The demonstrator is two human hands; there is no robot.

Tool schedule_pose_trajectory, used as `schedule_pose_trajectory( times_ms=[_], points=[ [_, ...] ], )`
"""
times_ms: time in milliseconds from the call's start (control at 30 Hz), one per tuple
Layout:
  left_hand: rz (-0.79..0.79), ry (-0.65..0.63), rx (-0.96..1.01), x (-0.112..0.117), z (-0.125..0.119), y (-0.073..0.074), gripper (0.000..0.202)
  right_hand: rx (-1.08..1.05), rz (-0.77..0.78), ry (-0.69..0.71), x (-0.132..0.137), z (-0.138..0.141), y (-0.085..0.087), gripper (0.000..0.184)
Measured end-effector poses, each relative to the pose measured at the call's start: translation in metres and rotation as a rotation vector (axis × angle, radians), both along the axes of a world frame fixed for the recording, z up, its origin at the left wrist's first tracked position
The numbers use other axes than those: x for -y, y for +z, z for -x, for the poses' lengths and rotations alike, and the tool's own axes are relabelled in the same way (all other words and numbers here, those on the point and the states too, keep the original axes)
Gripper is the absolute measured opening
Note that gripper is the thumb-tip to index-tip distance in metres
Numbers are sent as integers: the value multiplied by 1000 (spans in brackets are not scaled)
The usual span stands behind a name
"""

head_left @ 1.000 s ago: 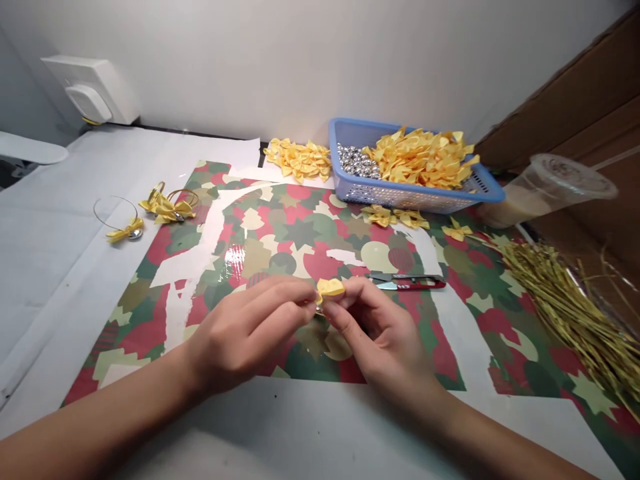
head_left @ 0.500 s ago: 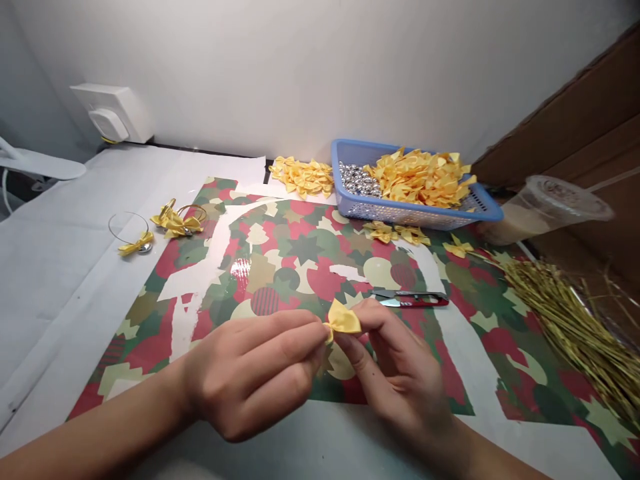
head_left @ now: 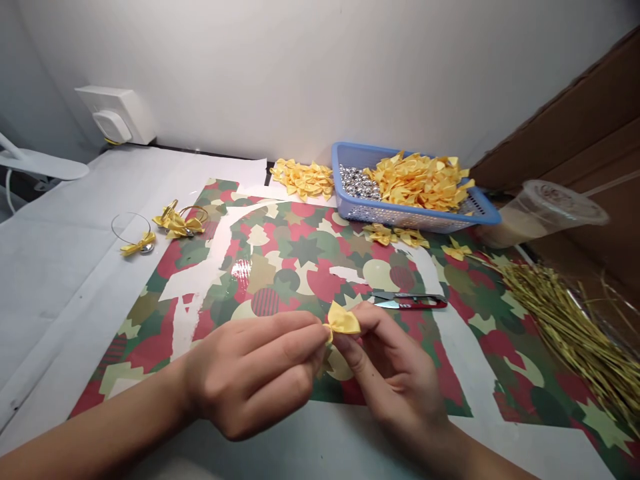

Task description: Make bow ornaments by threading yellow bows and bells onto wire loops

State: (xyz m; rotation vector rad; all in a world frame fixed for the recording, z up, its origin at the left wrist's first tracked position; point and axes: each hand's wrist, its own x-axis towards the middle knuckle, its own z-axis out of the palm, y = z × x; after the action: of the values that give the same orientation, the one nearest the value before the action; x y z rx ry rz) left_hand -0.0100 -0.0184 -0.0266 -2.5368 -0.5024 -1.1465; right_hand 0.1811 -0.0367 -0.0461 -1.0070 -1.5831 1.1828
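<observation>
A small yellow ribbon bow [head_left: 341, 321] is held between both my hands just above the patterned paper sheet [head_left: 300, 260]. My left hand [head_left: 250, 373] pinches its left side with thumb and forefinger. My right hand [head_left: 390, 370] pinches its right side, fingers curled under it. Red-handled snips [head_left: 410, 300] lie on the sheet just beyond my right hand.
A blue basket [head_left: 415, 217] at the back holds yellow bows and silver beads. Loose bows [head_left: 303, 179] lie beside it. Wire rings with bows [head_left: 150, 230] sit at the left. Gold twist ties [head_left: 570, 320] are piled at the right, near a lidded plastic cup [head_left: 545, 210].
Both hands drew nearer to me with the bow, and the bow turned upward between the fingertips. The view shifted slightly.
</observation>
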Motion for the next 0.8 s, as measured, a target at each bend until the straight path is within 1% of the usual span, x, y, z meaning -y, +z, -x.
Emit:
schedule_pose_trajectory(
  times_ms=[133,233,333,433,600,700,800],
  points=[
    [35,-26,8,-1,-1,-1,22,-81,121,-20,1,2,2,11],
    [134,-52,26,-3,-1,-2,23,-131,219,-22,-1,3,3,13],
    [188,-41,56,-4,-1,-2,24,-139,289,2,-5,5,5,14],
    [204,-5,79,-6,0,0,22,-113,319,8,-9,6,6,15],
    [263,1,106,-8,0,0,16,-85,328,-30,-10,6,7,20],
    [234,7,102,-9,-1,1,17,-135,336,-22,-10,7,8,20],
    [211,-13,72,-9,-4,1,18,-188,352,-6,-11,8,9,21]
  ],
)
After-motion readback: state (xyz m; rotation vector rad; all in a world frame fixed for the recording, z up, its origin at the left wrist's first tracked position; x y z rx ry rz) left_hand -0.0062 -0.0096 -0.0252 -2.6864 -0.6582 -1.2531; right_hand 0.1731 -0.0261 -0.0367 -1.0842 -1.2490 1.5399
